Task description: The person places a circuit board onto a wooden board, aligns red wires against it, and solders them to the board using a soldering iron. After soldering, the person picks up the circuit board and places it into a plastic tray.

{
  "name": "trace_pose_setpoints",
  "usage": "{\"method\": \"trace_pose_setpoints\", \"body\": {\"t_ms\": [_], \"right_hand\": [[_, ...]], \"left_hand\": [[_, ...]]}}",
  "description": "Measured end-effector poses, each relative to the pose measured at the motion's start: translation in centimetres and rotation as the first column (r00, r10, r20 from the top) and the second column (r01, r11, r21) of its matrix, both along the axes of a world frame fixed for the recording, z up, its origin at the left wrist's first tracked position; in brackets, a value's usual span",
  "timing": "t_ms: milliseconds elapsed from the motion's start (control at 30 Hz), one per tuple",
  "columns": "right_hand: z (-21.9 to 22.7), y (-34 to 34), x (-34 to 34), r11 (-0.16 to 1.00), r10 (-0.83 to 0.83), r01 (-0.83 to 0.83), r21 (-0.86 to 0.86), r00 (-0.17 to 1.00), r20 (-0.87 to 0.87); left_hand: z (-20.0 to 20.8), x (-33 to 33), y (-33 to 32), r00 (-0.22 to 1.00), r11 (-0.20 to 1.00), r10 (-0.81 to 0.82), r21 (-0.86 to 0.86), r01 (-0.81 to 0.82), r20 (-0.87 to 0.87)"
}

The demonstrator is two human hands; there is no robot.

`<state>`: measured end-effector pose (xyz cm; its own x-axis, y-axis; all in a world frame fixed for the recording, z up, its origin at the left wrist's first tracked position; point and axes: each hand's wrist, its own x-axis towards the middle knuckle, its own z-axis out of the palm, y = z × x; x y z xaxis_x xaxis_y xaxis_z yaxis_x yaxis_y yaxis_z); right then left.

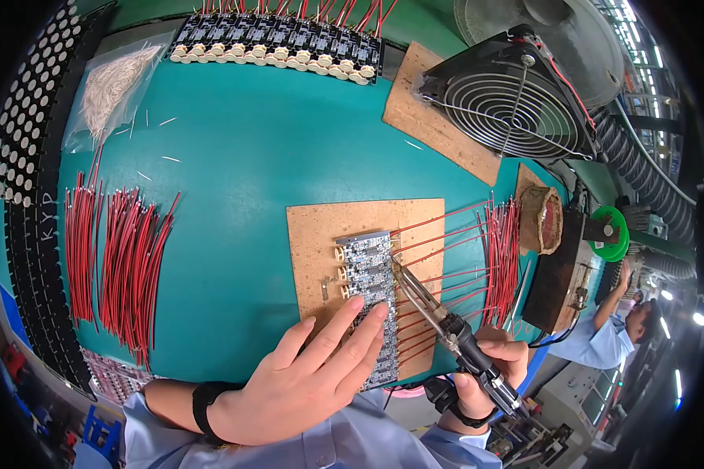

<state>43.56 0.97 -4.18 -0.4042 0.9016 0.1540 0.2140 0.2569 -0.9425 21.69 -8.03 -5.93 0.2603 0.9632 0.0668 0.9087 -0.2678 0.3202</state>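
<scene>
On the cork board [313, 227] at the middle of the teal bench [242, 156], a strip of small circuit boards [370, 270] lies with red wires [446, 258] fanning off its right edge, and I keep my left hand [305, 375] flat on its lower end, fingers spread and pressing down so nothing shifts. My right hand [489, 363] is wrapped tight around the soldering iron [438, 316], tip resting at the strip's right edge where a wire meets a pad (whether it truly touches I cannot tell). I judge a steady, brief touch per joint is best, my fingertips clear of the tip.
</scene>
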Motion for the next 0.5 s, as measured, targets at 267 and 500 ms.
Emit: {"method": "trace_pose_setpoints", "body": {"t_ms": [267, 500], "right_hand": [[0.17, -0.14, 0.32, 1.000, 0.004, -0.005, 0.018, 1.000, 0.023], [0.00, -0.22, 0.82, 0.998, 0.044, -0.046, 0.037, 0.998, 0.049]], "left_hand": [[0.04, -0.04, -0.02, 1.000, 1.000, 0.001, 0.009, -0.001, -0.006], [0.00, -0.05, -0.10, 1.000, 1.000, 0.001, 0.003, -0.001, -0.008]]}}
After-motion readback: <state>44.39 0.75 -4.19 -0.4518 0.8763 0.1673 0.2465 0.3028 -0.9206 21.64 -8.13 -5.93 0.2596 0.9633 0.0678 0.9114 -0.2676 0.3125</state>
